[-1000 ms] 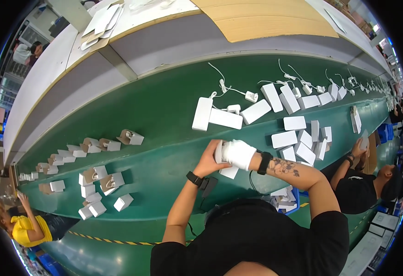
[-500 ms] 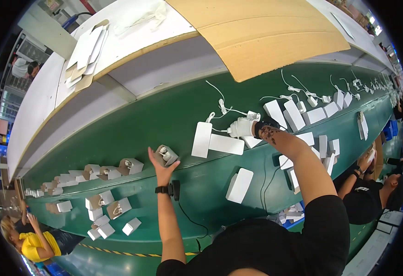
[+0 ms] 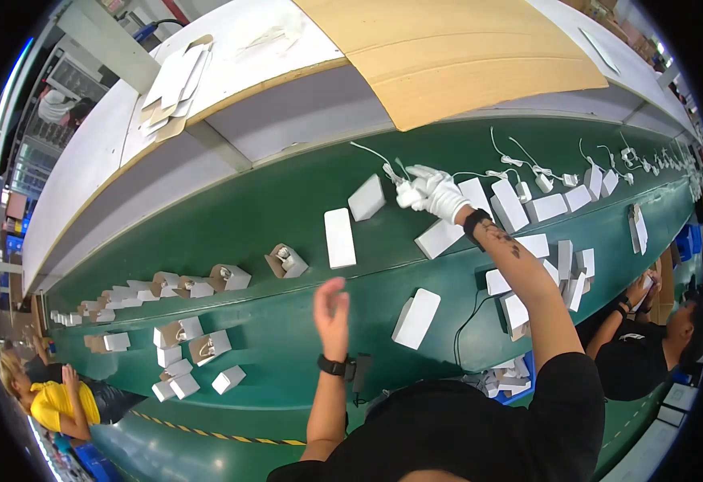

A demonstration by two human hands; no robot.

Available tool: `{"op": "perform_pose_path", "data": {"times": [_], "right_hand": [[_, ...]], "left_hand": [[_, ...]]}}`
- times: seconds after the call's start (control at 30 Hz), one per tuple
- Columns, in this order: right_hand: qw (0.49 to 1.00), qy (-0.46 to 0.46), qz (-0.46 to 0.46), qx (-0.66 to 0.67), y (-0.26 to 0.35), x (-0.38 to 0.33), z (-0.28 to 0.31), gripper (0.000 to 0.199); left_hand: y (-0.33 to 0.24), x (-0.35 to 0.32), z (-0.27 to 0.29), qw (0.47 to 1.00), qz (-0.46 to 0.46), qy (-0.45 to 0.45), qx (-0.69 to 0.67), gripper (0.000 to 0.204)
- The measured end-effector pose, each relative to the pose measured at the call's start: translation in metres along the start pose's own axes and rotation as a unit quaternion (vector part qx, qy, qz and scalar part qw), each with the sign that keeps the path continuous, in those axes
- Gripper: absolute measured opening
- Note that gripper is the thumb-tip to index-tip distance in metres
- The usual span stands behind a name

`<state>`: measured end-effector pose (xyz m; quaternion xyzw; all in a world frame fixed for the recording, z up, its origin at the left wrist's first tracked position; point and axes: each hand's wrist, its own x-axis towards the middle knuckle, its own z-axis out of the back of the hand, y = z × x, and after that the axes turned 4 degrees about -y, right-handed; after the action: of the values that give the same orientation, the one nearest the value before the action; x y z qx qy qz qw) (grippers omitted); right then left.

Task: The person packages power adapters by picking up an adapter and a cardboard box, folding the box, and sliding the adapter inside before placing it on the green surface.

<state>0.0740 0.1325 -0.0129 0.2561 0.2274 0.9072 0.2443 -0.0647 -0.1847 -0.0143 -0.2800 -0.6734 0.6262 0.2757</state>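
My right hand [image 3: 441,195], in a white glove, is closed on a white charger [image 3: 410,194] above the far green belt, its thin cable trailing off to the upper left. My left hand [image 3: 332,317] is bare and raised over the near belt, fingers up and loosely apart, holding nothing. An upright white box [image 3: 339,238] stands just beyond it. To its left sits an open box [image 3: 287,262] with a charger inside. Another white box [image 3: 366,198] leans close to the charger I hold, and one more box [image 3: 439,238] lies below my right wrist.
Several open boxes [image 3: 227,277] line the belt leftward. Chargers with cables [image 3: 544,181] and white boxes [image 3: 509,205] lie to the right. A cardboard sheet [image 3: 456,56] overhangs from the white shelf [image 3: 247,80]. Co-workers are at the left and right [image 3: 636,357].
My left hand has let go of the open box with a charger and moved right and nearer me. My right hand has moved slightly farther away with a charger. A white box now leans farther back.
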Motion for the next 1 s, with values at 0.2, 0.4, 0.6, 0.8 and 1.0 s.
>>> {"op": "perform_pose_path", "data": {"times": [0.2, 0.4, 0.6, 0.8, 1.0], "right_hand": [[0.838, -0.015, -0.176, 0.516, 0.097, -0.048, 0.065, 0.052], [0.782, -0.035, -0.262, 0.565, 0.162, -0.147, 0.041, 0.049], [0.818, -0.027, -0.298, 0.490, 0.171, -0.135, 0.004, 0.039], [0.713, -0.077, -0.380, 0.585, 0.157, -0.122, -0.011, 0.036], [0.735, -0.057, -0.357, 0.573, 0.144, -0.133, 0.003, 0.050]], "left_hand": [[-0.028, -0.007, -0.087, 0.814, 0.438, 0.185, -0.333, 0.039], [-0.014, 0.024, -0.103, 0.832, 0.356, 0.120, -0.408, 0.042], [-0.027, 0.030, -0.108, 0.955, 0.106, 0.097, -0.260, 0.043], [0.032, 0.057, -0.067, 0.993, -0.023, 0.054, 0.105, 0.059], [0.093, 0.136, -0.009, 0.765, 0.193, -0.037, 0.613, 0.088]]}}
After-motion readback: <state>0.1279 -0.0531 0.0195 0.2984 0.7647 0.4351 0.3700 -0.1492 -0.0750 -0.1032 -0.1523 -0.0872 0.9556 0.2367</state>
